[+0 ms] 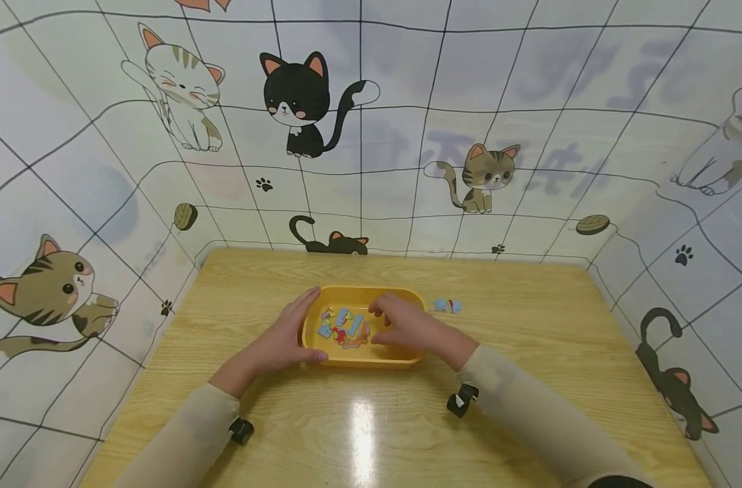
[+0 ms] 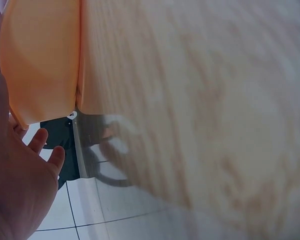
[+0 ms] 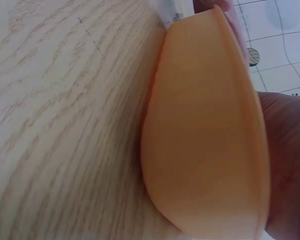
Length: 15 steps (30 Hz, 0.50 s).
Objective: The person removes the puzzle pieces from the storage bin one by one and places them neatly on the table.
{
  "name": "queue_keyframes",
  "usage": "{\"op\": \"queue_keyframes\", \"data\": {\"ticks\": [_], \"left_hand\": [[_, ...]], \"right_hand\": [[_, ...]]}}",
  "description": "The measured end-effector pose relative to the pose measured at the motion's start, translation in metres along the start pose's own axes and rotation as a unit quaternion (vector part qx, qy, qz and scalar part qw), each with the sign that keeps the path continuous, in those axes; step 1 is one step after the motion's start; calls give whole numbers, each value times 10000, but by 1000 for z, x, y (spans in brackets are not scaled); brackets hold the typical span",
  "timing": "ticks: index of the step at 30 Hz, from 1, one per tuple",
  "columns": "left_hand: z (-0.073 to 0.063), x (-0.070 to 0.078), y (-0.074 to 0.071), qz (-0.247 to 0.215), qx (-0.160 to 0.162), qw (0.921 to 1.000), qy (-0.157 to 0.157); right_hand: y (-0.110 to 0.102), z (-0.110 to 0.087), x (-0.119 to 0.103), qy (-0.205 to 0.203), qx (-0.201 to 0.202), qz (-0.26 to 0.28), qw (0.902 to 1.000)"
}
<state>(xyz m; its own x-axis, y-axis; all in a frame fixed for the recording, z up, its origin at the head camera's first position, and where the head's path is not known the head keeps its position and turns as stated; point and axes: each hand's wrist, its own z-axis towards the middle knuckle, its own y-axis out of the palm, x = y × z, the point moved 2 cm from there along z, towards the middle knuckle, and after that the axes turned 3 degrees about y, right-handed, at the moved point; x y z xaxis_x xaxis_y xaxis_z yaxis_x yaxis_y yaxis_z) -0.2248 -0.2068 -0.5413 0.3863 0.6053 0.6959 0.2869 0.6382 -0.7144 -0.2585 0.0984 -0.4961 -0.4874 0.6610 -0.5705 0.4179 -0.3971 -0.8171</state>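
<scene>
Nearest are two beige sleeves, the left one (image 1: pixel 181 434) and the right one (image 1: pixel 541 407), over a wooden table (image 1: pixel 291 440). The left hand (image 1: pixel 280 335) holds the left end of a yellow tray (image 1: pixel 371 364), its thumb by the near edge and its fingers spread along the side. The tray's long way runs from left to right.

The right hand (image 1: pixel 404 324) reaches over the tray's right end. Its thumb and bent fingers are apart, with a gap between, and no piece shows in them. The small puzzle pieces (image 1: pixel 339 332) lie in the tray, just left of those fingertips. An orange piece (image 1: pixel 364 332) is the closest, near the thumb. A blue strip (image 1: pixel 356 325) beside it leans, its far end to the right.

Farther back, past the tray's right end, two blue and red pieces (image 1: pixel 447 306) lie side by side on the table. Behind everything is a wall (image 1: pixel 401 135) with cats on it.
</scene>
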Motion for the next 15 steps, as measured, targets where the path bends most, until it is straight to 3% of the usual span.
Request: {"op": "queue_keyframes", "data": {"ticks": [15], "left_hand": [[0,1,0,18,-1,10000,-31]], "right_hand": [[18,13,-4,199,-377,-549,9976]]}}
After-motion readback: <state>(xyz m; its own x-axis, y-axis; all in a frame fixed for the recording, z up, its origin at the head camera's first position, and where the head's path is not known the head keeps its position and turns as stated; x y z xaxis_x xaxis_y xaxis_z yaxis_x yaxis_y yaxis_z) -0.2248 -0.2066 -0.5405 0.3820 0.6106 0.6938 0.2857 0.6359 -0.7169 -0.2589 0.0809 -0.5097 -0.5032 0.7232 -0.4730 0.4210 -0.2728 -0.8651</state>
